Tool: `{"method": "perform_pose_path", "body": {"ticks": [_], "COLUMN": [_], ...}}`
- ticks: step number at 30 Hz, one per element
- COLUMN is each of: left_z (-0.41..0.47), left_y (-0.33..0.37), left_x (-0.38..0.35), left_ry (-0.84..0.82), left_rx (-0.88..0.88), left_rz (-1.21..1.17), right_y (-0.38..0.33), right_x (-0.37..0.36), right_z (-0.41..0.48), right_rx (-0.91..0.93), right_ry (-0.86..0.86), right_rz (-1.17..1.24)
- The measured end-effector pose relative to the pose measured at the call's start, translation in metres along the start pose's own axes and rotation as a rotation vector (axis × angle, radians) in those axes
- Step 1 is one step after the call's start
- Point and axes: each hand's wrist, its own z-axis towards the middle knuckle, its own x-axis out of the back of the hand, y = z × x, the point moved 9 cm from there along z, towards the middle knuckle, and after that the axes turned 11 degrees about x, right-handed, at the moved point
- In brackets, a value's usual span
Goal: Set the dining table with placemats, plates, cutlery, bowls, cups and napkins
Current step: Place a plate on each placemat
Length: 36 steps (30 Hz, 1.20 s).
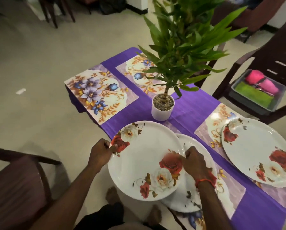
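white rose plate [144, 158] gripped by both hands [100, 152] [194, 161]

Single view, head-worn and wide-angle, set above the near edge of the surface [193, 112] and facing forward and steeply down. Close range: the forearms [69, 193] enter from the lower frame, floor [39, 63] at left, chair [271, 52] bowed at upper right.

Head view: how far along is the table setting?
Done: placemats are down; the right plate sits on the right placemat, the near plate on the near placemat. In hand: left hand and right hand grip a third plate. Left: far-left placemat and far placemat are bare; no cutlery, bowls, cups or napkins on the table.
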Motion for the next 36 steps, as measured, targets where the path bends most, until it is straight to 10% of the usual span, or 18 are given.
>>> {"method": "perform_pose_path", "body": {"ticks": [36], "left_z": [0.183], "left_y": [-0.002], "left_x": [0.205], "left_ry": [0.173], "left_rx": [-0.080], "left_rz": [0.121], "right_y": [-0.267], "right_x": [-0.126], "right_z": [0.107], "right_rx": [0.162], "right_ry": [0.105], "right_rz": [-0.229]}}
